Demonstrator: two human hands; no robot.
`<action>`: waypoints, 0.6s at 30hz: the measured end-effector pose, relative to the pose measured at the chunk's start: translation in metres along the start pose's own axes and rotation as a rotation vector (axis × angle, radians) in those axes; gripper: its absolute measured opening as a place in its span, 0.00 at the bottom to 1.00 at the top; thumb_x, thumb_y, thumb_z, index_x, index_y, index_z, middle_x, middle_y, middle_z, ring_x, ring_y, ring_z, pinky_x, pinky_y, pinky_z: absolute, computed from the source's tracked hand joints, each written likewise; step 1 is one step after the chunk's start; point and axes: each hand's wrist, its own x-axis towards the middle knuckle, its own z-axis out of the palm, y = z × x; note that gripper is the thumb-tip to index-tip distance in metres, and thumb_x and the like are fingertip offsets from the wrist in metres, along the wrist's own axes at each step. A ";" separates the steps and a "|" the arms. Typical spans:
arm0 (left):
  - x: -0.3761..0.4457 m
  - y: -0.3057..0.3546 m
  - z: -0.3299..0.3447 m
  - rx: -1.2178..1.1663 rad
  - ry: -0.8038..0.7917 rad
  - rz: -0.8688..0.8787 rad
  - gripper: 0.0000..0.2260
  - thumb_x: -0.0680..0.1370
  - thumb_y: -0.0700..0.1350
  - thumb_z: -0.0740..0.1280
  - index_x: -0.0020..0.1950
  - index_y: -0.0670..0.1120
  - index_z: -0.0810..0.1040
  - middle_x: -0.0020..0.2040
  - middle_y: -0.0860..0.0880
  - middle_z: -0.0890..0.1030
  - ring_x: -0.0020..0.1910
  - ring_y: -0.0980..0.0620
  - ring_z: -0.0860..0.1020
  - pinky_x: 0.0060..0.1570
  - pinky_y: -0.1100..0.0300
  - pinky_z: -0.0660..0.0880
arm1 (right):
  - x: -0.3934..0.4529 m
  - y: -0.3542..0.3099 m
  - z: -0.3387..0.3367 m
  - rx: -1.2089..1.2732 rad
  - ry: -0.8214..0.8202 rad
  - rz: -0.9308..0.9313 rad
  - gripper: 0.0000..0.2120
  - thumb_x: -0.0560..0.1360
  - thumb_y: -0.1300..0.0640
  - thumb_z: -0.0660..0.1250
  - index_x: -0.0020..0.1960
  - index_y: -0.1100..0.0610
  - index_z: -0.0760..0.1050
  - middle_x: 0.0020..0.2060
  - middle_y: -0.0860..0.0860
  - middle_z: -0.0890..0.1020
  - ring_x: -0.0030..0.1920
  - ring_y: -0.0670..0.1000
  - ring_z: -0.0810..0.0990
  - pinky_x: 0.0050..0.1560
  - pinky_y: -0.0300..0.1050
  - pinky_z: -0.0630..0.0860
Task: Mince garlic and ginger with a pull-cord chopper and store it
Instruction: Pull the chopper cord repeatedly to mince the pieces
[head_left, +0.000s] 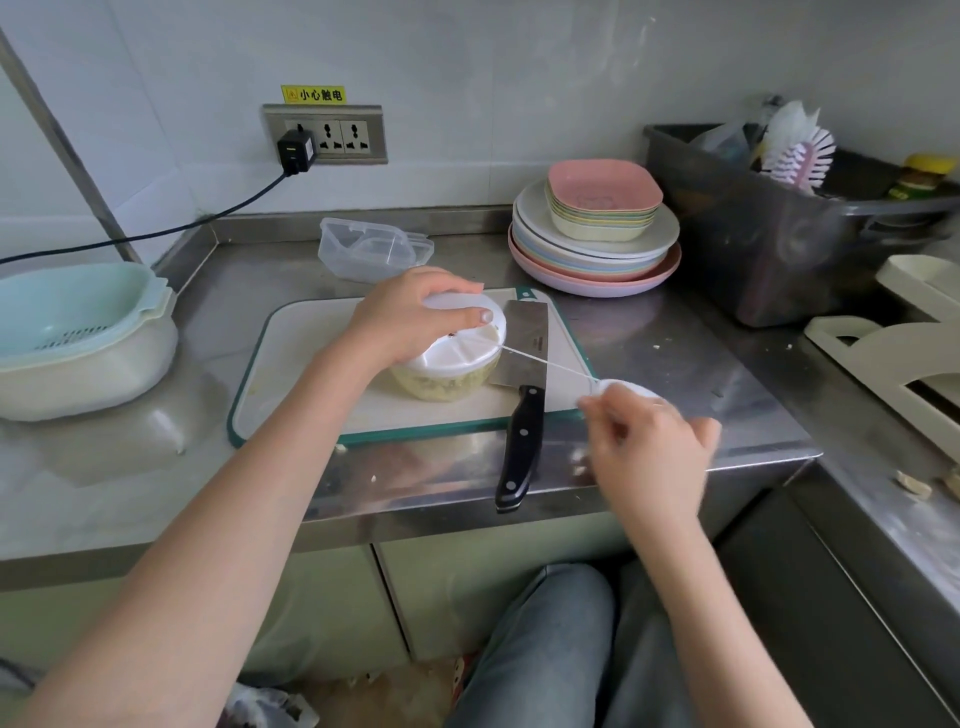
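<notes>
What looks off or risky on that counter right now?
The cleaver lies half off the cutting board, its black handle sticking out past the counter edge, right beside the right hand pulling the cord. Small food scraps are scattered on the steel. The chopper sits upright under the left hand.

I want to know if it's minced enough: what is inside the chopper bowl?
Through the clear chopper bowl a pale yellow-green, finely chopped mass shows. The lid and left hand cover the top, so blades and upper contents stay hidden.
</notes>
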 end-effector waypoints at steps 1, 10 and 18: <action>0.000 0.000 0.000 -0.002 0.000 0.002 0.26 0.59 0.70 0.67 0.55 0.66 0.80 0.60 0.64 0.76 0.62 0.61 0.73 0.67 0.52 0.68 | -0.001 -0.008 0.003 -0.003 -0.007 -0.056 0.14 0.75 0.48 0.61 0.34 0.53 0.70 0.28 0.49 0.75 0.34 0.51 0.75 0.38 0.46 0.50; 0.000 -0.001 0.000 0.007 0.000 0.011 0.23 0.61 0.68 0.68 0.55 0.66 0.79 0.60 0.64 0.76 0.61 0.61 0.73 0.65 0.58 0.67 | 0.009 0.066 -0.034 -0.066 0.032 0.279 0.10 0.77 0.49 0.62 0.42 0.54 0.77 0.30 0.51 0.77 0.35 0.57 0.72 0.47 0.45 0.53; -0.001 0.000 -0.001 0.029 -0.016 -0.005 0.26 0.61 0.70 0.67 0.57 0.67 0.78 0.62 0.64 0.75 0.63 0.60 0.71 0.66 0.55 0.67 | 0.001 0.007 -0.010 -0.053 -0.045 0.001 0.11 0.76 0.47 0.63 0.40 0.52 0.74 0.34 0.47 0.80 0.39 0.50 0.77 0.39 0.46 0.51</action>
